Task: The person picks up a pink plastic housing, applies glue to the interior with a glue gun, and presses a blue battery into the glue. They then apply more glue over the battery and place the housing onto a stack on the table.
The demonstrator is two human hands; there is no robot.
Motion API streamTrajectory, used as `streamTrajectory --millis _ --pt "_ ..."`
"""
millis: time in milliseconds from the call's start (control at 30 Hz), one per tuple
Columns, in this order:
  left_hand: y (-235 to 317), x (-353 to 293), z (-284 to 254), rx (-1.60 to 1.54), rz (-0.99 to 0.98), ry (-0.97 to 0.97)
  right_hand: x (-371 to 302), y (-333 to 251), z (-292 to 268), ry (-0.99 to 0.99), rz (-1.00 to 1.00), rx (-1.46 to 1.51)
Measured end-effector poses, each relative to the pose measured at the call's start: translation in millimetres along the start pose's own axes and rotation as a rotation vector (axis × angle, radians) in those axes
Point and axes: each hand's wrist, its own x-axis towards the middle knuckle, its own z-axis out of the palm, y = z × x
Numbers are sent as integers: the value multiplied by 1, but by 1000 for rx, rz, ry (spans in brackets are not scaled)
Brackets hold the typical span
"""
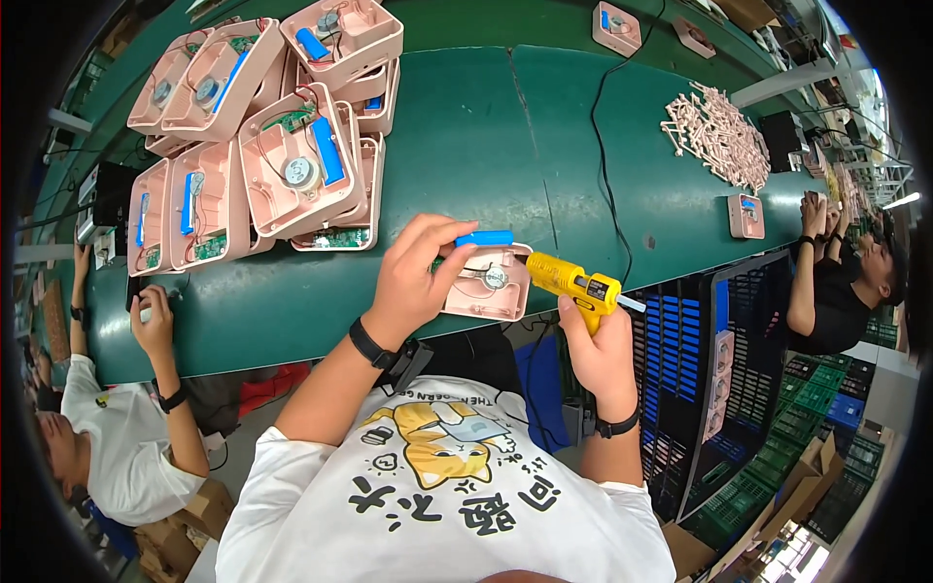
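The left hand (420, 267) was nearly closed, its thumb and bent fingers pinching a blue cylinder (486, 238); the fingers covered the cylinder's left end, so its full length could not be made out. The right hand (603, 355) was wrapped around the grip of a yellow glue gun (559, 277), hiding most of that grip, while a pale stick (631, 303) jutted from the gun's rear. The dark nozzle pointed at the right rim of an open pink housing (481, 309) on the near edge of the worktop (447, 126); whether it touched was hard to tell. The blue cylinder was above the housing's far rim, and the left hand masked the housing's left side. Inside, a round silver part (496, 278) showed, with thin wires.

To the left rose a pile of pink housings (262, 206), the lower ones largely hidden. Far right lay a heap of small pink pieces (717, 134), too tangled to separate. A black crate (666, 330) stood beside the right forearm, partly beneath the worktop's edge.
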Motion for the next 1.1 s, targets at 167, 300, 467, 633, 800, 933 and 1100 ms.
streamTrajectory --millis 167,300,467,633,800,933,1100 --pt "-5 0 -2 41 -14 -63 2 5 -1 24 5 28" --pt "-4 4 -5 88 50 -103 0 6 -5 -17 11 64" --pt "-5 6 -6 154 123 -167 -3 15 -11 -62 53 60" --pt "3 9 -7 260 78 -157 -2 20 -12 3 34 178" --pt "0 12 1 89 -187 -106 7 24 -4 -17 34 149" --pt "-3 20 -4 271 -164 -298 9 21 -4 -28 41 117" --pt "-6 26 -11 221 -274 -389 4 21 -9 -28 -8 61"
